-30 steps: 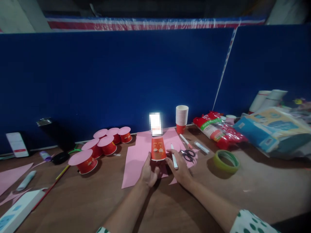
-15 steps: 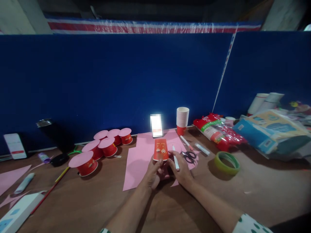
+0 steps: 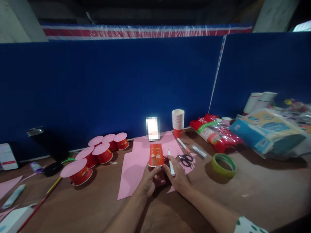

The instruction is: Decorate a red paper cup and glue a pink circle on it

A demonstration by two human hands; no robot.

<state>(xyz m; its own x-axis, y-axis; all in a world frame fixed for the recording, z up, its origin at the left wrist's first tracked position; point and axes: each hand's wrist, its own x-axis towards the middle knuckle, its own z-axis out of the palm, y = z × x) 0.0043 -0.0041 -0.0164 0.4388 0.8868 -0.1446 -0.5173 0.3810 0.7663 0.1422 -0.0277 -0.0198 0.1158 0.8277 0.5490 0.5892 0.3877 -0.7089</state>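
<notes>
My left hand (image 3: 148, 182) grips a red paper cup (image 3: 156, 153) printed with small gold and white figures, its white rim toward me. A white marker (image 3: 171, 165) sits in my right hand (image 3: 179, 176), its tip pointing up and away from me. The fingertips of that hand also rest by the cup's right side. Below both hands lie pink paper sheets (image 3: 128, 173). Just right of my right hand are dark-handled scissors (image 3: 186, 160) among pink scraps.
Several red cups topped with pink paper discs (image 3: 74, 167) stand left. Behind the sheets are a glowing phone (image 3: 152, 129) and a stack of paper cups (image 3: 178, 121). Rightward lie a tape roll (image 3: 224, 165), a red plastic packet (image 3: 216, 131) and a blue tissue pack (image 3: 252, 129).
The view has shifted slightly, so the table items sit lower and further left. Both hands keep their hold on the cup and the marker.
</notes>
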